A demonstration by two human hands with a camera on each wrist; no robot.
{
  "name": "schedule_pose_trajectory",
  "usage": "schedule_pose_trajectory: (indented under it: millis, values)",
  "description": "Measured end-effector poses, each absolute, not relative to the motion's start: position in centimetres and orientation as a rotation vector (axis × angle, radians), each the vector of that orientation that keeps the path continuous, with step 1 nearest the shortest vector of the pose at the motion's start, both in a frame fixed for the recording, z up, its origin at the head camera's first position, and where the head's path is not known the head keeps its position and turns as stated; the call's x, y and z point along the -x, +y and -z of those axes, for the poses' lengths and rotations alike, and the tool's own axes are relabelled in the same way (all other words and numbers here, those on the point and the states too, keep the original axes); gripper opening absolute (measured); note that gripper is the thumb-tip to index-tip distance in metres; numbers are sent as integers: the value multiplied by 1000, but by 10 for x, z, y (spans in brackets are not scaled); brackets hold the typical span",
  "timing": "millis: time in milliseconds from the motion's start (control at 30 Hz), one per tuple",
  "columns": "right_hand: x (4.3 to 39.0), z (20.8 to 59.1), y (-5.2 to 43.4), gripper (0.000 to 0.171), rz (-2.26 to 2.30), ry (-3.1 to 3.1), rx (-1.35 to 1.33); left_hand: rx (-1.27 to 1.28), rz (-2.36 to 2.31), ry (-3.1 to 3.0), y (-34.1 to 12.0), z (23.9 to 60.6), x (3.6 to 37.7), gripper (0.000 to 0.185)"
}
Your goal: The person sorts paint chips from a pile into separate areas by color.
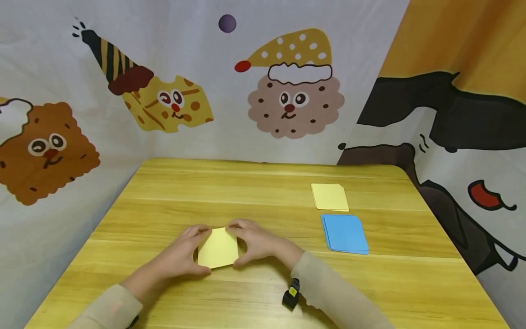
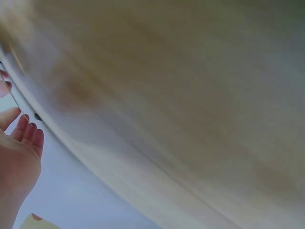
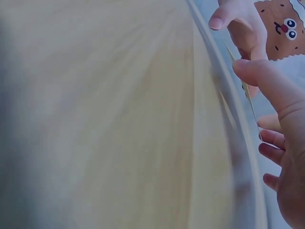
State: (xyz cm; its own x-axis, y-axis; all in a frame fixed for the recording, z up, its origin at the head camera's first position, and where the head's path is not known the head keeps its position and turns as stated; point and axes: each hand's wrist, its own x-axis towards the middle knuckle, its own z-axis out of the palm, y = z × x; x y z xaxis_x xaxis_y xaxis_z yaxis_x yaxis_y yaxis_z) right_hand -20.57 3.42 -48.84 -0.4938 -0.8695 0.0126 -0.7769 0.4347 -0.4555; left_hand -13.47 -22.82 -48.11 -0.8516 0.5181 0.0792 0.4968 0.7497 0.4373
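Both hands hold one thin yellow square sheet of paper (image 1: 218,249) low over the near middle of the table. My left hand (image 1: 182,253) grips its left side, thumb along the near edge and fingers at the far corner. On the right side my right hand (image 1: 259,243) holds it the same way, thumb by the near corner. Seen from the right wrist, the paper (image 3: 251,105) shows edge-on between thumb and fingertips. In the left wrist view the left hand (image 2: 21,157) appears at the left border, with the sheet's thin edge at its fingertips.
To the right lies a small stack of yellow square sheets (image 1: 330,197), and just nearer a stack of blue square sheets (image 1: 345,233). The wooden table (image 1: 230,187) meets a printed cartoon curtain (image 1: 230,141) at the back. A black wrist device (image 1: 291,296) hangs by the right sleeve.
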Motion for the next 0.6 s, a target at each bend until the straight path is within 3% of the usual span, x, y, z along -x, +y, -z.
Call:
schedule_pose_trajectory:
  millis: [600]
  values:
    - [211, 475, 102, 101, 627, 2570, 1290, -1010, -676, 2860, -166, 467, 166, 102]
